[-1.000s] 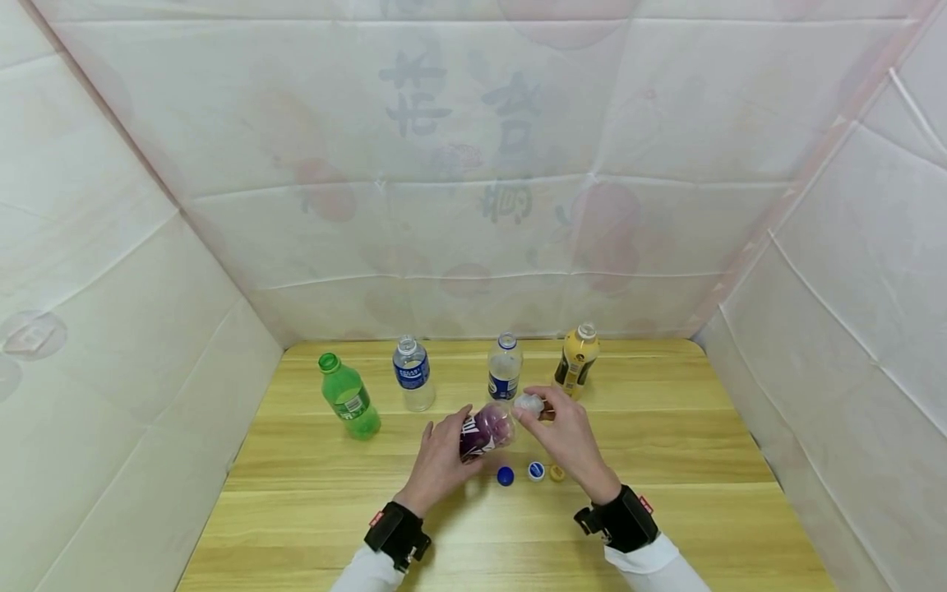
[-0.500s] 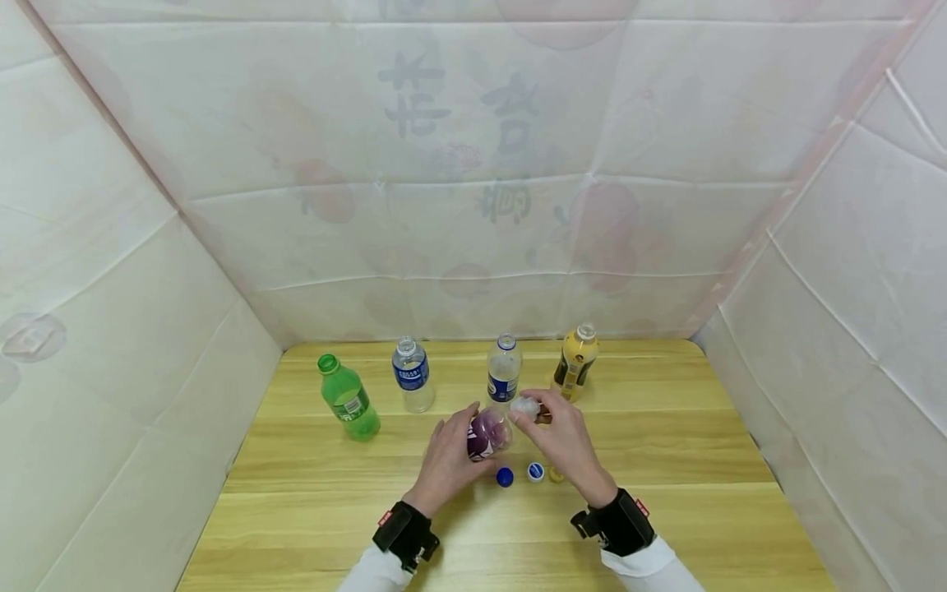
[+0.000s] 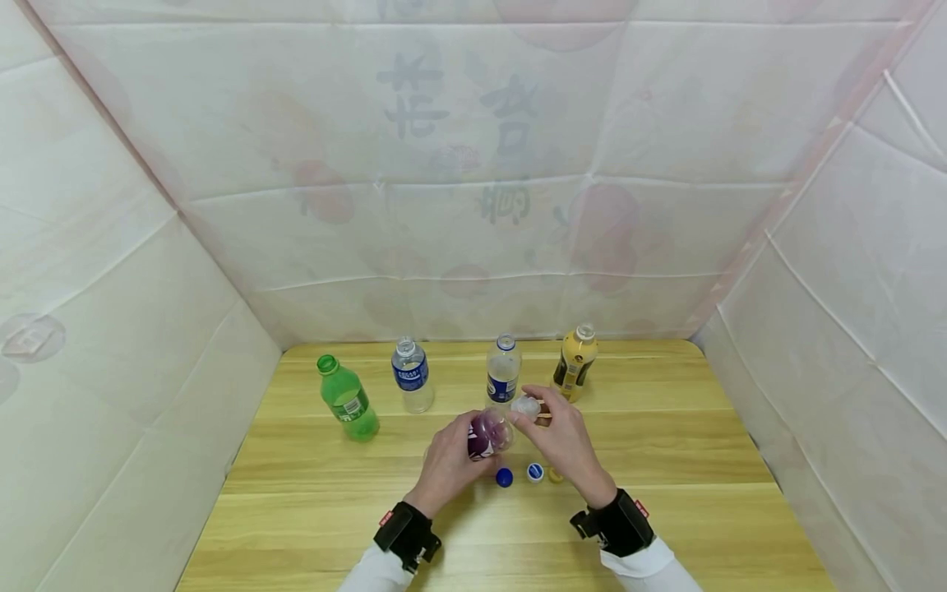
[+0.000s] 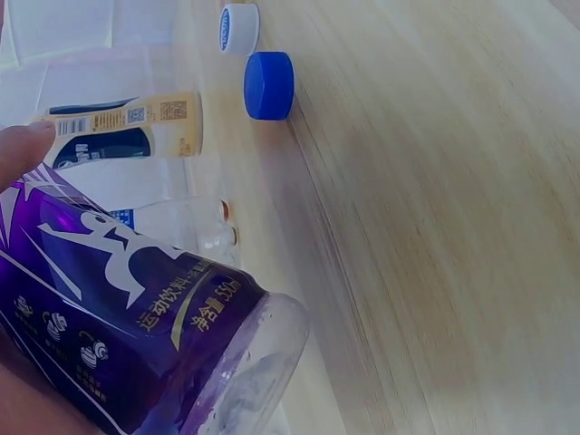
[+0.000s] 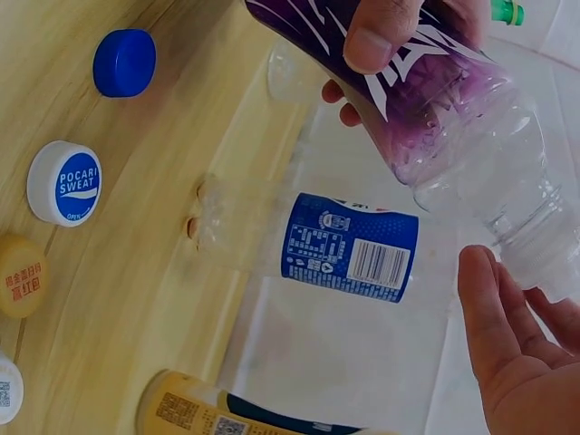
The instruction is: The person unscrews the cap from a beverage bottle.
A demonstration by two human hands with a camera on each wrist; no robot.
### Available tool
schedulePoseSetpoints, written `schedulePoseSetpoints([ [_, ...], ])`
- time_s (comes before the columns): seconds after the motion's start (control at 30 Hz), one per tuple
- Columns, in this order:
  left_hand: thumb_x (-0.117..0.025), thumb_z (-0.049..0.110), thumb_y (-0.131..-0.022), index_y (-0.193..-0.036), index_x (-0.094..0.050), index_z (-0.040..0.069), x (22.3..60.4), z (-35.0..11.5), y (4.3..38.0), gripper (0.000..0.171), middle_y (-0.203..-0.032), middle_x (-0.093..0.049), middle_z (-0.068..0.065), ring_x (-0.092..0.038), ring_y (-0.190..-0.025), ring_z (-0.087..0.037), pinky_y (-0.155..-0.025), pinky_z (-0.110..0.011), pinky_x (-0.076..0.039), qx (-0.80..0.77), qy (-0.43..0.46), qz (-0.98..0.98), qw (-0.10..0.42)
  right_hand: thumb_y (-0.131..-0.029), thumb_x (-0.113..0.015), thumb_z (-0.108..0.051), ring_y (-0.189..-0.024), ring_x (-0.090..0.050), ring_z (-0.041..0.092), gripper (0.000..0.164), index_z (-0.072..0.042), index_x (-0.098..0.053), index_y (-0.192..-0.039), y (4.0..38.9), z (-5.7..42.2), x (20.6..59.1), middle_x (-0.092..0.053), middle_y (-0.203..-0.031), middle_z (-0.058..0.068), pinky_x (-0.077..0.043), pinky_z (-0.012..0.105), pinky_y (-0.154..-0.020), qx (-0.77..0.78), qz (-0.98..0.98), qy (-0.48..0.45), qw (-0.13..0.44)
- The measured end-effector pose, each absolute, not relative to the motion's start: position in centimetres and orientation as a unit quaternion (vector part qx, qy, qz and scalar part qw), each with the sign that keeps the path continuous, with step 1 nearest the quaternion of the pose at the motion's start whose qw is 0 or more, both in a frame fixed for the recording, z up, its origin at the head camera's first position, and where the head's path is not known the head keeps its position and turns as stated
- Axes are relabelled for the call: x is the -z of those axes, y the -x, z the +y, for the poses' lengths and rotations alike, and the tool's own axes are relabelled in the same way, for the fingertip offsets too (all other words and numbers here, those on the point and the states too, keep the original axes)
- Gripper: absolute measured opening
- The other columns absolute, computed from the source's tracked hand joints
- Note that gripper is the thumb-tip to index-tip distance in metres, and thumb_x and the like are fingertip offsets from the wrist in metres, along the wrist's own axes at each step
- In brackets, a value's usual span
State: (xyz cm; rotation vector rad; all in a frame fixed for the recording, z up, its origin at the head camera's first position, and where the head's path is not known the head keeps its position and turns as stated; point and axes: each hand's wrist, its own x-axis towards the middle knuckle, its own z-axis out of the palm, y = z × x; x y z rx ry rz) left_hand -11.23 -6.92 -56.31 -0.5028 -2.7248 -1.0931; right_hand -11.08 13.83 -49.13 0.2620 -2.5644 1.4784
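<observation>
My left hand (image 3: 450,464) grips a purple-labelled drink bottle (image 3: 484,436) round its body. The bottle is tilted, with its neck toward the right; in the left wrist view its clear base (image 4: 258,362) hangs over the table. At the neck, my right hand (image 3: 565,436) pinches a large translucent cap (image 3: 526,406) between thumb and fingers. The right wrist view has the cap (image 5: 548,240) at the bottle's mouth, with the fingers (image 5: 485,299) against it. How far it is screwed on cannot be told.
Uncapped bottles stand behind: green (image 3: 349,403), two clear with blue labels (image 3: 411,374), and yellow (image 3: 575,362). On the table before my hands lie a blue cap (image 3: 505,477), a white-and-blue cap (image 3: 536,472) and a yellow cap (image 3: 556,475). A white cap (image 5: 7,390) edges the right wrist view.
My left hand has shifted slightly to the right with the purple bottle. The right hand's fingers have moved a little on the translucent cap, staying at the neck.
</observation>
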Motion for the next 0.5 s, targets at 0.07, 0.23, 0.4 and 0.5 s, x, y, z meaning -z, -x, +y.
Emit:
schedulePoseSetpoints([
  [0.07, -0.095, 0.027, -0.075, -0.137, -0.056, 0.004, 56.37, -6.91, 11.23, 0.076, -0.125, -0.068, -0.014, -0.067, -0.111, -0.03, -0.094, -0.047, -0.057, 0.368, 0.168, -0.911, 0.081, -0.091, -0.082, -0.027, -0.104, -0.069, 0.029, 0.051, -0.002, -0.064, -0.132, 11.09, 13.79, 49.17, -0.067, -0.12, 0.011, -0.062, 0.029, -0.08, -0.498, -0.859, -0.085, 0.083],
  [0.23, -0.094, 0.027, -0.076, -0.138, -0.055, 0.004, 56.5, -6.87, 11.27, 0.077, -0.127, -0.067, -0.014, -0.067, -0.112, -0.031, -0.095, -0.047, -0.057, 0.376, 0.166, -0.909, 0.075, -0.091, -0.082, -0.029, -0.099, -0.069, 0.024, 0.045, -0.004, -0.069, -0.126, 11.1, 13.74, 49.17, -0.066, -0.11, 0.007, -0.061, 0.028, -0.08, -0.481, -0.869, -0.075, 0.092],
  [0.4, -0.094, 0.028, -0.076, -0.138, -0.055, 0.004, 56.58, -6.89, 11.34, 0.077, -0.128, -0.067, -0.015, -0.067, -0.112, -0.031, -0.094, -0.048, -0.057, 0.377, 0.167, -0.908, 0.071, -0.091, -0.081, -0.03, -0.097, -0.069, 0.021, 0.04, -0.006, -0.072, -0.121, 11.05, 13.82, 49.09, -0.066, -0.103, 0.003, -0.061, 0.031, -0.082, -0.482, -0.867, -0.078, 0.098],
  [0.5, -0.093, 0.028, -0.078, -0.138, -0.054, 0.003, 56.56, -6.95, 11.35, 0.076, -0.128, -0.067, -0.015, -0.067, -0.112, -0.032, -0.095, -0.049, -0.057, 0.38, 0.171, -0.906, 0.072, -0.091, -0.082, -0.028, -0.099, -0.07, 0.022, 0.04, -0.005, -0.072, -0.121, 11.0, 13.89, 49.05, -0.067, -0.104, 0.002, -0.061, 0.035, -0.085, -0.491, -0.861, -0.088, 0.1],
])
